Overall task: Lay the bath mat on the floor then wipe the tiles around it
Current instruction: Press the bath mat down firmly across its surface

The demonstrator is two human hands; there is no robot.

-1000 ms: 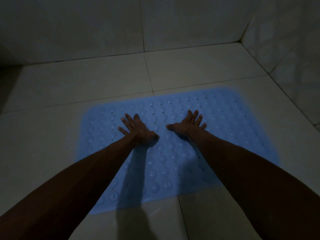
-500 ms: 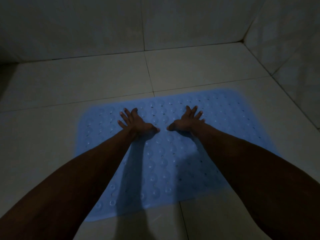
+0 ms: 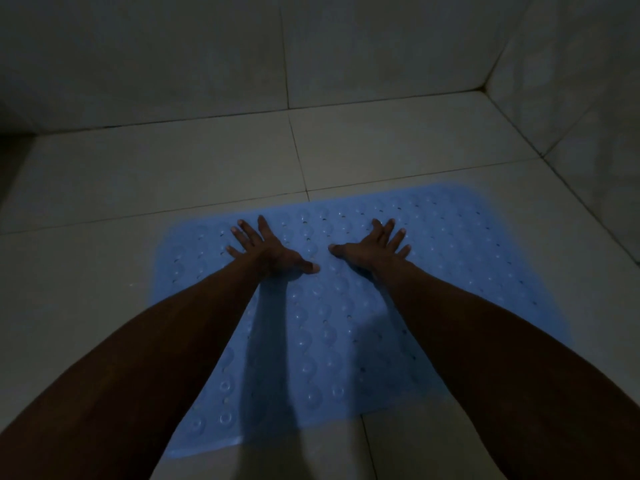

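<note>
Blue bath mat (image 3: 346, 306) flat on floor tiles (image 3: 121, 188), long axis 9-to-3, slightly skewed. Your left hand (image 3: 266, 251) and right hand (image 3: 372, 245) apart, fingers splayed, pressing far half. Bare tile at 9 and 12; wall (image 3: 571, 81) near 3 o'clock edge.

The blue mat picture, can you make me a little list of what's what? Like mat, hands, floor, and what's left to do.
mat: blue bath mat lying flat on the floor
left hand: fingers spread, pressing the mat
right hand: fingers spread, pressing the mat
floor: pale tiles, dim light
cloth: none in view
left to do: wiping the tiles
</note>
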